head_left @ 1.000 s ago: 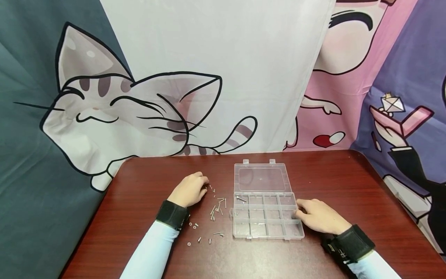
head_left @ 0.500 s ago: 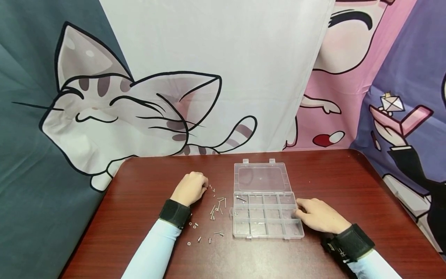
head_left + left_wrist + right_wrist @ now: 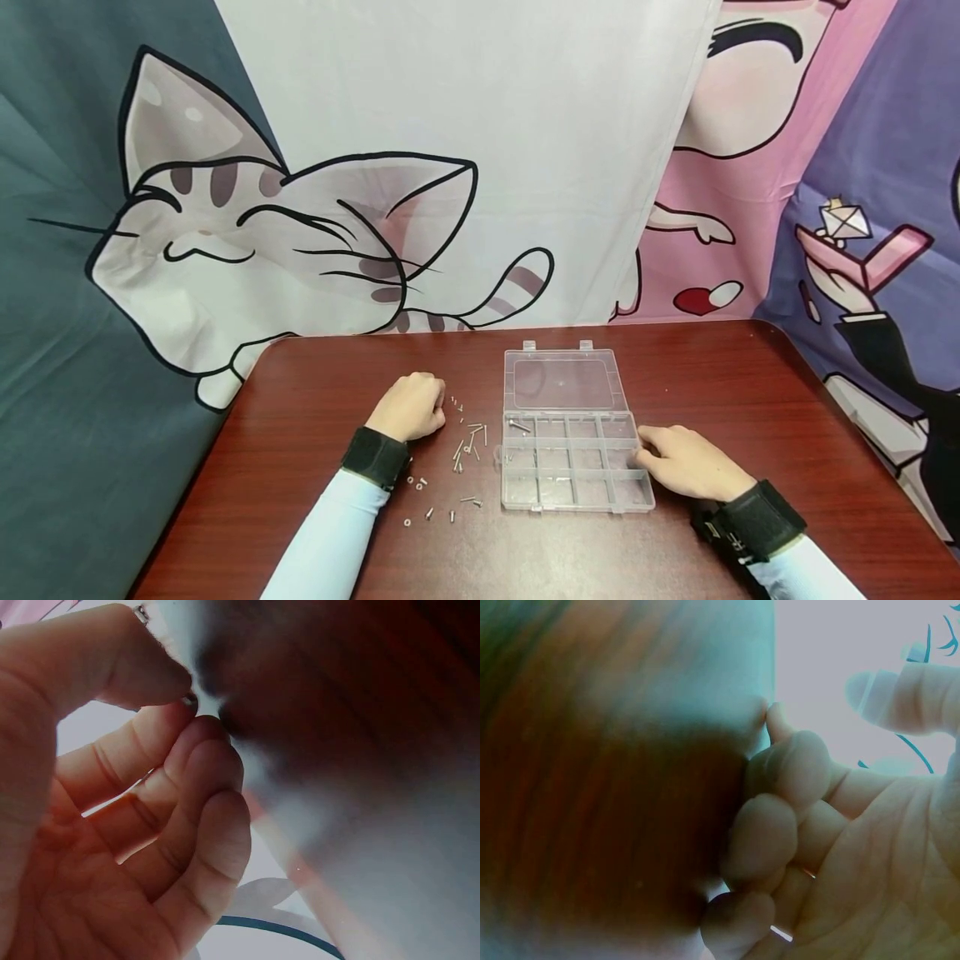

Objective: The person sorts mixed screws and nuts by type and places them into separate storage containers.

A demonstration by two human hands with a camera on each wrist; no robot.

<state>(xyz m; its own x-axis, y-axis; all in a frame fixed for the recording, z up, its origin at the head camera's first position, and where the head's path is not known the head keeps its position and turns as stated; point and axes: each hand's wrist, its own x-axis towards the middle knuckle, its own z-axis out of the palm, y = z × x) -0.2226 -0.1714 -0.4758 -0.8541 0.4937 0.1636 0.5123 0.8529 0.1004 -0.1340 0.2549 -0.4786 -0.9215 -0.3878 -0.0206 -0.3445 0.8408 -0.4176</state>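
Observation:
At the far end of the scattered hardware, my left hand (image 3: 408, 406) is just above the table, thumb and index fingertips together. Between them the left wrist view shows a tiny dark metal piece (image 3: 191, 700); I cannot tell its kind. Several small screws (image 3: 461, 407) lie right beside these fingers, and longer screws (image 3: 471, 442) lie nearer. A clear compartment box (image 3: 573, 492) stands with its lid laid back. My right hand (image 3: 693, 462) holds its right side wall, thumb over the rim and fingers curled outside. One screw (image 3: 519, 427) is in the back left compartment.
Nuts (image 3: 410, 480) and short screws (image 3: 429, 514) lie left of the box, towards the front. The open lid (image 3: 562, 382) reaches towards the table's back edge, where a printed cloth (image 3: 570, 167) hangs.
The left thumb and index finger, earlier parted at the small screws, have come together, and the hand has drawn back slightly to the left. My right hand and the box have stayed put.

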